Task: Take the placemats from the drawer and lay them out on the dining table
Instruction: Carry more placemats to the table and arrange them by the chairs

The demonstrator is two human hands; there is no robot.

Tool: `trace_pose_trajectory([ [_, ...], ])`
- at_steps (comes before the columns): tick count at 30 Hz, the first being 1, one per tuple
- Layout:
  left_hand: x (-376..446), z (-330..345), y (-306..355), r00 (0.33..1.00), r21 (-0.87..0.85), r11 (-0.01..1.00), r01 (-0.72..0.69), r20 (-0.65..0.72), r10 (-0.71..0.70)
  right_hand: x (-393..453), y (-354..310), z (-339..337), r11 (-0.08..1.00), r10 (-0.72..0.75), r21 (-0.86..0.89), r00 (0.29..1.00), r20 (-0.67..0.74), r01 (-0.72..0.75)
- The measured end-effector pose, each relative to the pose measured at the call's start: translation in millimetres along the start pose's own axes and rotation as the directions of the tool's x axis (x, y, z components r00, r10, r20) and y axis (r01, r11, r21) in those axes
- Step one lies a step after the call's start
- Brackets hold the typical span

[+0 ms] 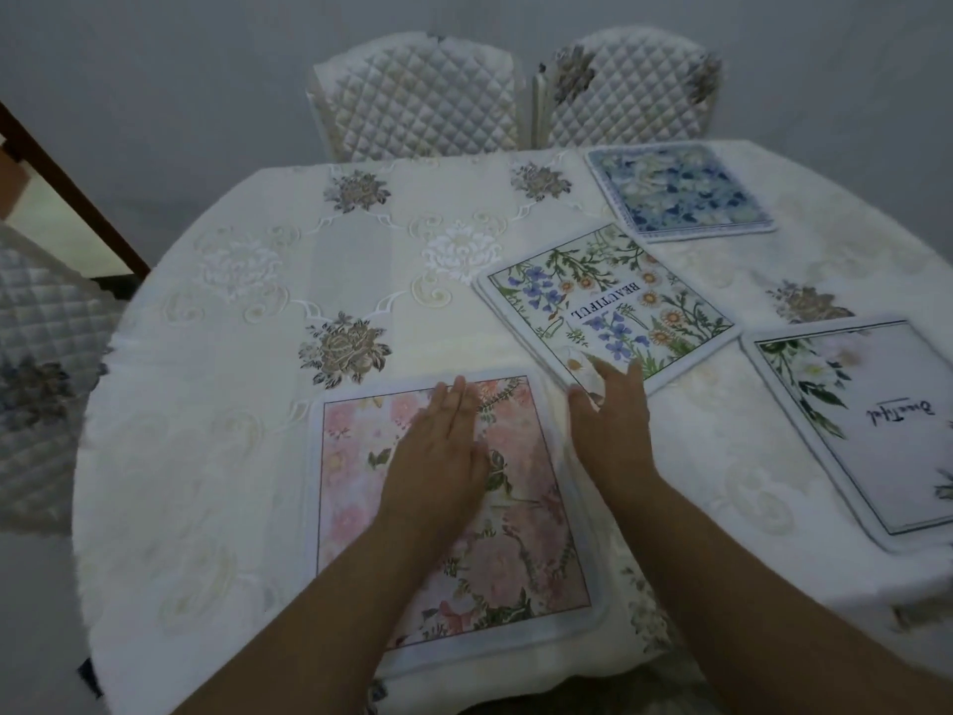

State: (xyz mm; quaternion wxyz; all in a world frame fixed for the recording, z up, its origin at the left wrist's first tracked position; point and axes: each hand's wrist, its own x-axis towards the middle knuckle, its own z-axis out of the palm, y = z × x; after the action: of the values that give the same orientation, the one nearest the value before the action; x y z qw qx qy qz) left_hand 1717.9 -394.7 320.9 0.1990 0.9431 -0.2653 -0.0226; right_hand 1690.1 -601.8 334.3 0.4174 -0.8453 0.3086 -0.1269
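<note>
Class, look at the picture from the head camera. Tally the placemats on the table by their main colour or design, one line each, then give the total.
Pink floral placemat: 1
Blue floral placemat: 1
White placemat with blue and orange flowers: 1 showing; it seems to top a small stack, hidden mats uncounted
White placemat with green leaves: 1
Total: 4

I'm looking at a home dining room: a table (216,456) under an embroidered floral tablecloth (356,260), floral placemats (608,301) on it, two quilted-cover chairs (423,95) at its far edge.
</note>
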Motion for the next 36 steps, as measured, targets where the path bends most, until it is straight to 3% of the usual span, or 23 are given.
trace_pose_trajectory([
  [2,16,13,29,1.0,-0.045,0.999,-0.022,0.01,0.023,8,4,-5,0.971,0.219,0.1,0.976,0.0,-0.218],
  [4,31,28,52,0.999,-0.042,0.999,-0.027,0.019,0.028,13,8,-6,0.936,0.318,0.141,0.947,0.04,-0.321],
  [10,25,63,62,0.998,0.109,0.994,-0.003,0.066,-0.004,13,8,-8,0.936,0.324,0.105,0.938,0.119,-0.337],
  [15,24,64,63,1.0,0.122,0.992,-0.019,0.013,0.018,8,6,-2,0.927,0.272,0.259,0.962,0.026,-0.269],
  [17,24,62,63,1.0,0.088,0.996,-0.018,0.012,0.017,11,5,-1,0.897,0.282,0.367,0.958,-0.043,-0.247],
  [19,31,58,63,1.0,-0.011,1.0,0.018,0.007,-0.018,22,4,-1,0.799,0.329,0.56,0.939,-0.102,-0.219],
  [22,50,50,71,0.999,-0.257,0.966,0.034,-0.015,-0.039,46,-2,-9,0.65,0.428,0.699,0.904,-0.011,-0.299],
  [24,63,38,86,0.998,-0.48,0.875,0.056,-0.01,-0.07,61,-4,-16,0.7,0.385,0.629,0.921,0.064,-0.336],
  [26,78,24,97,0.973,-0.728,0.658,0.194,0.057,-0.224,69,-5,-27,0.756,0.357,0.553,0.929,0.1,-0.35],
  [28,93,4,102,0.906,-0.914,0.26,0.31,0.201,-0.373,69,2,-45,0.776,0.35,0.515,0.928,0.128,-0.364],
  [30,103,-18,94,0.827,-0.939,-0.141,0.312,0.342,-0.446,61,14,-69,0.778,0.326,0.514,0.931,0.162,-0.362],
  [31,107,-26,85,0.802,-0.922,-0.243,0.3,0.382,-0.459,55,21,-82,0.783,0.304,0.511,0.935,0.182,-0.355],
  [33,105,-38,68,0.772,-0.902,-0.279,0.33,0.428,-0.47,35,29,-108,0.829,0.239,0.454,0.942,0.237,-0.325],
  [36,92,-41,55,0.765,-0.86,-0.17,0.481,0.507,-0.397,5,40,-135,0.902,0.189,0.328,0.94,0.283,-0.28],
])
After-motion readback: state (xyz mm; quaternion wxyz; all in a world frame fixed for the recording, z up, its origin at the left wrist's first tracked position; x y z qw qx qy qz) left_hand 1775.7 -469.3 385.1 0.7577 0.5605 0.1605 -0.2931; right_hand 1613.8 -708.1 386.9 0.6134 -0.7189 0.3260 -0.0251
